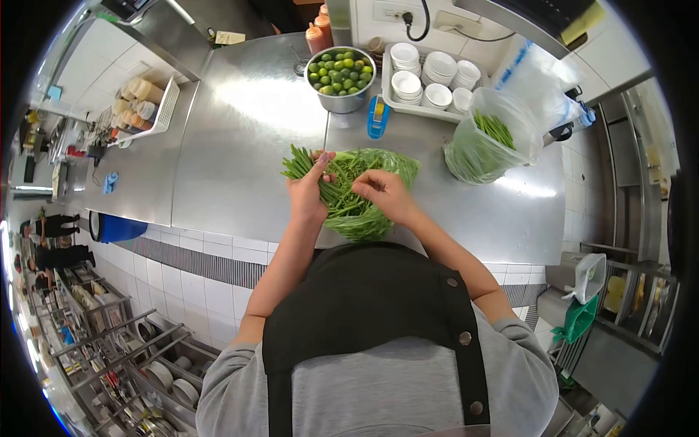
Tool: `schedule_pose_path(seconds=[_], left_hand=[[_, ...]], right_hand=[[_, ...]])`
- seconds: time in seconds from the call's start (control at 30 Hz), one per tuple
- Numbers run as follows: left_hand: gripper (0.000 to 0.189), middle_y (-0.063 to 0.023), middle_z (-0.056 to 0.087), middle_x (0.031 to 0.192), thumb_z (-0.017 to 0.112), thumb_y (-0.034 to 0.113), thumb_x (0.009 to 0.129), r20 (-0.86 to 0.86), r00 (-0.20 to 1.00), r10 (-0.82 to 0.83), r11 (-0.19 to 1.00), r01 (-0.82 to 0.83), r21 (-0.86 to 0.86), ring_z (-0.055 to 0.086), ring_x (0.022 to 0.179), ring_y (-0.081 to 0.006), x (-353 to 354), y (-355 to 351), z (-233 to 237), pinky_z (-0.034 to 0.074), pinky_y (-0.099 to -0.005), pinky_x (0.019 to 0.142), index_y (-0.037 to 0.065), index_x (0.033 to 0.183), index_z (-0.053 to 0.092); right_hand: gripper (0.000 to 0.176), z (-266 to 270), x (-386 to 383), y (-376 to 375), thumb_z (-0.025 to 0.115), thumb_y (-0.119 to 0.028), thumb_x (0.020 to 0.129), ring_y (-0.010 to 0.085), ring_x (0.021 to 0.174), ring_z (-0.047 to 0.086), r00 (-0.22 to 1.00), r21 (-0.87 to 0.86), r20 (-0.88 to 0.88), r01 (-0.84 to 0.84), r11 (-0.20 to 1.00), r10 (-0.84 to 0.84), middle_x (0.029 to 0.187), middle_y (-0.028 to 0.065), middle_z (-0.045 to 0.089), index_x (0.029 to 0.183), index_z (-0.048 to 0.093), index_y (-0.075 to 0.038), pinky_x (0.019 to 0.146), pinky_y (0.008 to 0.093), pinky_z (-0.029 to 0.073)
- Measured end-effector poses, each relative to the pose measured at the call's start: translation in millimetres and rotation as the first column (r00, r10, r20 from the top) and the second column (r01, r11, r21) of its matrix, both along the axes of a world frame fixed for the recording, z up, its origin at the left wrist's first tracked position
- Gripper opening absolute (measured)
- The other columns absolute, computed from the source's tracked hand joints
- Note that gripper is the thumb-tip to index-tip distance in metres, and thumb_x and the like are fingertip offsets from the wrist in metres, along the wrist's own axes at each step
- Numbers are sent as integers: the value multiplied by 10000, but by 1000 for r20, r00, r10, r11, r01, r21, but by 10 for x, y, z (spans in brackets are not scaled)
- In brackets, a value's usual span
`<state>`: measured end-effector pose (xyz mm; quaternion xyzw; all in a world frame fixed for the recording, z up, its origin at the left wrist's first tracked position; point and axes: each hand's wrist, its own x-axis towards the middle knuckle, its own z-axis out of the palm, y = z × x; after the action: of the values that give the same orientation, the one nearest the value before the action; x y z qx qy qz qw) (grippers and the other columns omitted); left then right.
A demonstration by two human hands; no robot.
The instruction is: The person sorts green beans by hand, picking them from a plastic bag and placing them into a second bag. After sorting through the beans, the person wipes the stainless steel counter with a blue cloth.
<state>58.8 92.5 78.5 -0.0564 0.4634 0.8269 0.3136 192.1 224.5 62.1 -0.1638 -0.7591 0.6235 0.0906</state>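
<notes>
My left hand (312, 186) is closed around a bunch of green beans (297, 162), whose ends stick out to its left. Just right of it, my right hand (381, 193) has its fingers pinched together over the greens; what they hold, if anything, is too small to make out. Under both hands a clear plastic bag (397, 166) full of green beans lies on the steel counter (247, 153), near its front edge. Farther right, a second clear bag (473, 156) stands upright and open, with green beans (495, 130) inside.
A steel pot of limes (341, 102) stands behind my hands, beside a blue tape dispenser (377, 120). At the back right is a tray (422, 111) of stacked white bowls. Orange-capped bottles (314, 38) stand behind the pot. People (62, 256) are at the far left.
</notes>
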Motion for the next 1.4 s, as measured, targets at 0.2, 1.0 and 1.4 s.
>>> schedule_pose_path(seconds=[0.2,1.0,1.4], left_hand=[[174,-116,716,1035,759,56,903,68,994,83,995,-86,44,555,681,-95,-64,-74,-147,517,-270,643,38,1031,644],[373,-81,692,979,835,39,794,-68,362,-929,367,887,-282,683,859,-161,539,-823,-204,561,-298,700,19,1119,652],[217,28,573,685,779,188,898,99,381,-919,388,920,55,510,539,-27,471,-395,61,401,-180,479,29,1005,678]], right_hand=[[82,87,10,-125,713,-63,903,210,731,640,976,195,-217,69,978,-26,837,101,677,921,705,17,659,298,487],[541,41,146,-571,772,-325,866,259,1265,576,858,-368,-160,-511,777,488,1397,180,595,1280,638,-5,1071,422,463],[192,870,416,421,652,-172,960,282,902,726,936,-404,-270,104,909,-227,812,126,702,881,646,3,921,443,559]])
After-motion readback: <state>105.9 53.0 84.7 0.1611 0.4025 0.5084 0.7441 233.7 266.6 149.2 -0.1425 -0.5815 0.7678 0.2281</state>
